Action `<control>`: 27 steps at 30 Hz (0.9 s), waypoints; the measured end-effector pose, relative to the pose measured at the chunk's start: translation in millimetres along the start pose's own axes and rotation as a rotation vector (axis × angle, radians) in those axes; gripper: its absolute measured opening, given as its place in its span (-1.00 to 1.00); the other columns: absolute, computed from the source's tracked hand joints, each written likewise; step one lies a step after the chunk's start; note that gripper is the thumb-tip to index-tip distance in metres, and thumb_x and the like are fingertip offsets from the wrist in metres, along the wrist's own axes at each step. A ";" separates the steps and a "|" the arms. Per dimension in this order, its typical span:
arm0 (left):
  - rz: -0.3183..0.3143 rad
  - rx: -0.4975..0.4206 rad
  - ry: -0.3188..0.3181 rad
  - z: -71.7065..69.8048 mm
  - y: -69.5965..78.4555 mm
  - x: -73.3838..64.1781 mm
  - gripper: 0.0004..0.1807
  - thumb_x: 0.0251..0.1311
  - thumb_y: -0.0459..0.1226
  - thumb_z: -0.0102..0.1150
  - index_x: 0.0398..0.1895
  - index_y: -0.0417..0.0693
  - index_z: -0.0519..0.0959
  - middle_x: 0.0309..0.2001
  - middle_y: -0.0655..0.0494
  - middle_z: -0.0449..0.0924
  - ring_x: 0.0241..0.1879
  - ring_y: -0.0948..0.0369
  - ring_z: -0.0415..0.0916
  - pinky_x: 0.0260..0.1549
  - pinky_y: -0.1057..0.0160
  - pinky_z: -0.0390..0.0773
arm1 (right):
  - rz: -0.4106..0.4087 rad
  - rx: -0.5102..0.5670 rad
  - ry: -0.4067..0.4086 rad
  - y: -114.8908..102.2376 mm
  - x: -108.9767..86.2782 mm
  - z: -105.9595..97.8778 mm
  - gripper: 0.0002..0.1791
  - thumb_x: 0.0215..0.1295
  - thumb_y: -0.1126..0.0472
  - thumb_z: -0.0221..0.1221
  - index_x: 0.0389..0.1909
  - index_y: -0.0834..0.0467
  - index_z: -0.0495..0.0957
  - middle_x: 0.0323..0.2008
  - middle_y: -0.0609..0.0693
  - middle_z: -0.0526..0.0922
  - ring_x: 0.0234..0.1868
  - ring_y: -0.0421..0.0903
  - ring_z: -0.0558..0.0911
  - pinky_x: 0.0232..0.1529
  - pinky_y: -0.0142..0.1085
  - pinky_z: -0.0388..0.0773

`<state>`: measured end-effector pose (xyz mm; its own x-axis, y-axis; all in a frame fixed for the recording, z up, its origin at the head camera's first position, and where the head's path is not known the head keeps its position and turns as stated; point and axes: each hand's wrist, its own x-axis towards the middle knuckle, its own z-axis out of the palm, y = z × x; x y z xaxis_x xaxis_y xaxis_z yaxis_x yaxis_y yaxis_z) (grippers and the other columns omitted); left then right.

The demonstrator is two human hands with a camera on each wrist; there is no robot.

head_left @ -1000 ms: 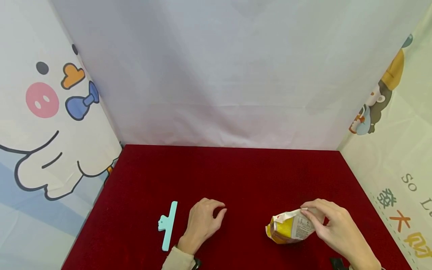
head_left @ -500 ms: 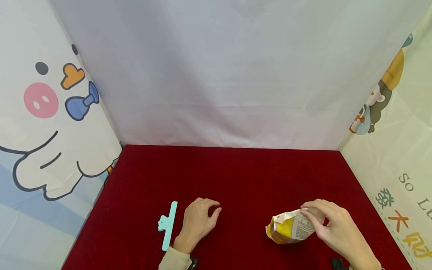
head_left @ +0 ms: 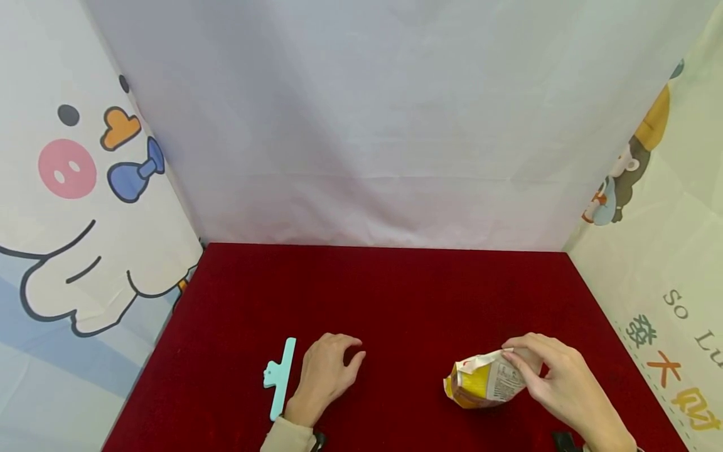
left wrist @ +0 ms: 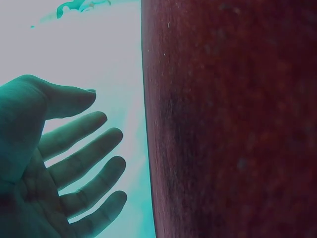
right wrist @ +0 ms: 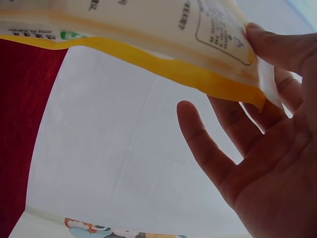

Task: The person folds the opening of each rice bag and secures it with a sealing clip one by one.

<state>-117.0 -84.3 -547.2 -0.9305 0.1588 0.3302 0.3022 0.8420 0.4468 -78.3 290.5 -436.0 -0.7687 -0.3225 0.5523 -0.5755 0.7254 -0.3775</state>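
My right hand [head_left: 556, 373] pinches the top edge of a yellow and white printed food packet [head_left: 480, 381] between thumb and fingers. In the right wrist view the packet [right wrist: 148, 44] spans the top, and the thumb presses on its end while the little finger stays free. My left hand [head_left: 327, 373] is held over the red cloth with its fingers relaxed and nothing in it. The left wrist view shows that hand's fingers [left wrist: 89, 168] spread loosely. A light turquoise bag clip [head_left: 279, 378] lies just left of the left hand, apart from the fingers.
A dark red cloth [head_left: 384, 295] covers the table. White fabric [head_left: 361, 125] stands behind it. Printed curtains with cartoon figures [head_left: 68, 169] close in the left and right sides.
My left hand has drifted a little to the left, toward the bag clip. The right hand and the packet have hardly moved.
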 end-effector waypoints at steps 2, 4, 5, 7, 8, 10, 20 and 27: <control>-0.012 0.004 -0.010 -2.1 -0.4 -0.4 -0.81 0.31 -0.09 0.45 -0.09 0.12 0.84 -0.06 0.18 0.85 -0.07 0.15 0.73 -0.18 0.11 0.74 | 0.009 -0.002 -0.005 -0.8 0.1 -0.9 -0.55 -0.04 0.51 0.55 -0.21 -0.06 0.75 -0.27 -0.27 0.76 -0.29 -0.39 0.63 -0.23 -0.65 0.51; -0.021 0.006 -0.019 -3.7 -1.1 -0.6 -0.80 0.31 -0.09 0.44 -0.08 0.12 0.83 -0.05 0.18 0.84 -0.06 0.15 0.72 -0.16 0.10 0.74 | 0.012 -0.003 -0.008 -1.5 0.5 -1.7 -0.55 -0.03 0.50 0.55 -0.21 -0.06 0.75 -0.27 -0.27 0.76 -0.29 -0.38 0.63 -0.24 -0.65 0.51; -0.023 0.010 -0.021 -4.4 -1.6 -0.7 -0.80 0.32 -0.08 0.44 -0.07 0.12 0.83 -0.05 0.18 0.84 -0.06 0.15 0.72 -0.15 0.09 0.73 | 0.011 -0.003 -0.009 -1.7 0.7 -2.2 -0.55 -0.03 0.51 0.55 -0.22 -0.06 0.74 -0.27 -0.27 0.76 -0.30 -0.39 0.62 -0.25 -0.65 0.51; -0.021 0.014 -0.019 -5.9 -2.4 -0.9 -0.79 0.31 -0.09 0.45 -0.06 0.10 0.83 -0.05 0.17 0.84 -0.05 0.14 0.72 -0.13 0.08 0.74 | 0.008 -0.005 -0.009 -2.1 1.2 -2.9 -0.54 -0.04 0.51 0.55 -0.22 -0.06 0.74 -0.27 -0.28 0.76 -0.30 -0.38 0.63 -0.24 -0.65 0.51; -0.019 0.017 -0.019 -6.8 -2.8 -1.1 -0.79 0.31 -0.10 0.45 -0.06 0.10 0.83 -0.05 0.17 0.84 -0.04 0.13 0.72 -0.12 0.08 0.74 | 0.007 -0.007 -0.008 -2.2 1.4 -3.3 -0.54 -0.04 0.51 0.55 -0.22 -0.06 0.74 -0.27 -0.28 0.76 -0.29 -0.38 0.64 -0.23 -0.65 0.51; -0.015 0.024 -0.014 -7.7 -3.8 -1.8 -0.78 0.30 -0.10 0.46 -0.05 0.08 0.83 -0.04 0.15 0.84 -0.04 0.13 0.71 -0.11 0.08 0.73 | 0.006 -0.012 -0.010 -2.6 1.6 -4.0 -0.54 -0.04 0.50 0.55 -0.22 -0.07 0.74 -0.27 -0.29 0.75 -0.28 -0.37 0.65 -0.20 -0.65 0.52; -0.045 0.008 -0.019 -13.6 -6.7 -3.6 -0.75 0.30 -0.09 0.47 -0.02 0.07 0.82 -0.01 0.15 0.83 -0.01 0.12 0.70 -0.06 0.08 0.72 | 0.020 -0.025 -0.019 -5.4 0.9 -7.0 -0.54 -0.04 0.49 0.56 -0.22 -0.09 0.75 -0.27 -0.33 0.75 -0.25 -0.37 0.69 -0.13 -0.69 0.53; -0.083 0.022 -0.037 -20.6 -11.6 -5.6 -0.73 0.33 -0.07 0.44 0.01 0.08 0.81 0.03 0.14 0.82 0.04 0.09 0.71 -0.01 0.03 0.72 | 0.002 -0.018 -0.012 -7.2 2.4 -8.1 -0.52 -0.05 0.50 0.56 -0.21 -0.09 0.75 -0.27 -0.31 0.75 -0.25 -0.37 0.68 -0.13 -0.68 0.52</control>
<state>-111.0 -105.6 -537.1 -0.9594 0.1062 0.2615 0.2191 0.8643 0.4527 -73.7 289.4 -426.0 -0.7732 -0.3285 0.5425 -0.5691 0.7369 -0.3648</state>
